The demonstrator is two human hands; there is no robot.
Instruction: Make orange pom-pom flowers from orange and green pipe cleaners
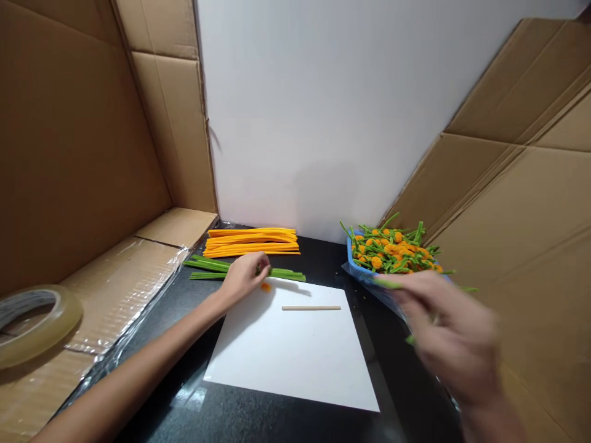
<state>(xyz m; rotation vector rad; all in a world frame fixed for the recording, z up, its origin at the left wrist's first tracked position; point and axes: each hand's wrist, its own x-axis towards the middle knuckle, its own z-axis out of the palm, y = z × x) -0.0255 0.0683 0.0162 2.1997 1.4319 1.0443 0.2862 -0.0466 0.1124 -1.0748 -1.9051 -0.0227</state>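
My left hand (247,272) is closed over the green pipe cleaners (210,264), beside the top left of a white sheet (295,351). A small orange piece (266,287) shows just under it. My right hand (447,326), blurred by motion, is closed at the right, in front of a blue basket (349,249). Bits of green stick out from its fingers. Orange and green pipe-cleaner flowers (392,249) fill the basket. On the sheet lies a thin tan stick (311,307). Behind the green ones is a bundle of orange pipe cleaners (252,241).
A roll of clear tape (69,314) rests on cardboard (115,289) at the left. Cardboard walls rise on both sides, with a white panel (323,111) at the back. Clear plastic (369,280) lies by the basket on the black tabletop (258,406).
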